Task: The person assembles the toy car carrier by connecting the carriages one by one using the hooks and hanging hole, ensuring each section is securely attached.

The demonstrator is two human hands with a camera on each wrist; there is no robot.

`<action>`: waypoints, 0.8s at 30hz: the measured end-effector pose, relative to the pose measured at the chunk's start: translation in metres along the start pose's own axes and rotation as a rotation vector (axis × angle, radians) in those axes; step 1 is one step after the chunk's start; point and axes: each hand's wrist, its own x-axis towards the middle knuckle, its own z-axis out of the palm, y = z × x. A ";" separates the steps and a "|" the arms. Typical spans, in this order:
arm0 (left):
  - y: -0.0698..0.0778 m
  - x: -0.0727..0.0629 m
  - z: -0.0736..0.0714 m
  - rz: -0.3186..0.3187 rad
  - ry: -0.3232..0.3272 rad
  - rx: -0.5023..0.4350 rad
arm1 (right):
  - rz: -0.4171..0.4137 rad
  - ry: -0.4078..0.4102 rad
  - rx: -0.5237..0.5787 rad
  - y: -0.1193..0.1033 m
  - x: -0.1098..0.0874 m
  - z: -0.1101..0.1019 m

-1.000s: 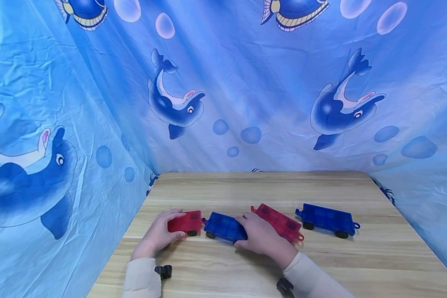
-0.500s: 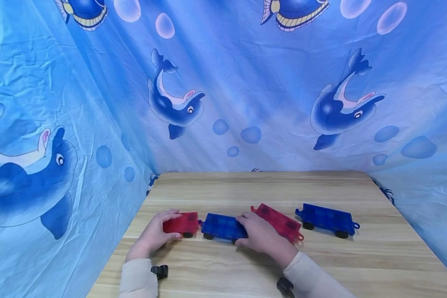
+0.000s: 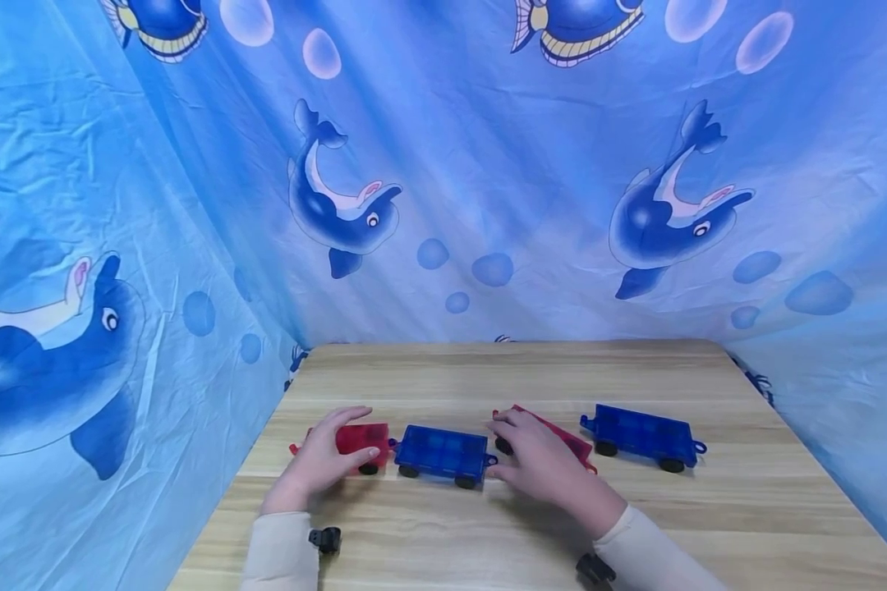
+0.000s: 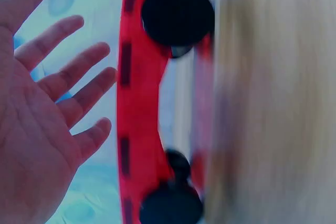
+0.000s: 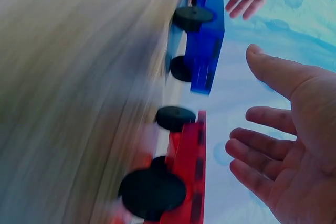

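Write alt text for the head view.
Open left hand partly hides one red car, open right hand a second red car. One blue car stands between, another blue car at right; wooden table, dolphin curtain behind.

The head view is bright; wrist views smear the tabletop.

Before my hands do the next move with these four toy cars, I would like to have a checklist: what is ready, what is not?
1. Middle blue car upright on the table: ok.
2. Left red car linked to middle blue car: cannot tell; their ends meet, but the detail is too small.
3. Right red car in line with middle blue car: not ok, it slants.
4. Far-right blue car linked to right red car: not ok, apart.
5. Right hand gripping right red car: not ok, fingers open.
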 end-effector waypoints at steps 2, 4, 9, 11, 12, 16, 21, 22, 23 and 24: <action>0.010 0.002 0.003 0.032 -0.010 0.011 | 0.027 0.014 0.014 0.004 -0.004 -0.003; 0.019 0.005 0.008 0.075 -0.015 0.018 | 0.048 0.032 0.017 0.008 -0.008 -0.005; 0.041 0.012 0.024 0.156 -0.050 0.033 | 0.075 0.071 -0.002 0.020 -0.016 -0.009; 0.048 0.014 0.032 0.168 -0.073 0.045 | 0.085 0.080 0.001 0.024 -0.019 -0.011; 0.051 0.015 0.035 0.175 -0.080 0.047 | 0.092 0.084 0.002 0.026 -0.021 -0.012; 0.063 0.018 0.048 0.197 -0.098 0.066 | 0.113 0.104 0.017 0.036 -0.027 -0.015; 0.074 0.020 0.062 0.223 -0.108 0.129 | 0.136 0.116 0.033 0.047 -0.034 -0.016; 0.076 0.020 0.065 0.229 -0.116 0.146 | 0.141 0.116 0.037 0.049 -0.035 -0.017; 0.078 0.020 0.068 0.235 -0.126 0.157 | 0.145 0.115 0.041 0.051 -0.037 -0.017; 0.080 0.020 0.070 0.244 -0.137 0.162 | 0.148 0.113 0.040 0.053 -0.038 -0.016</action>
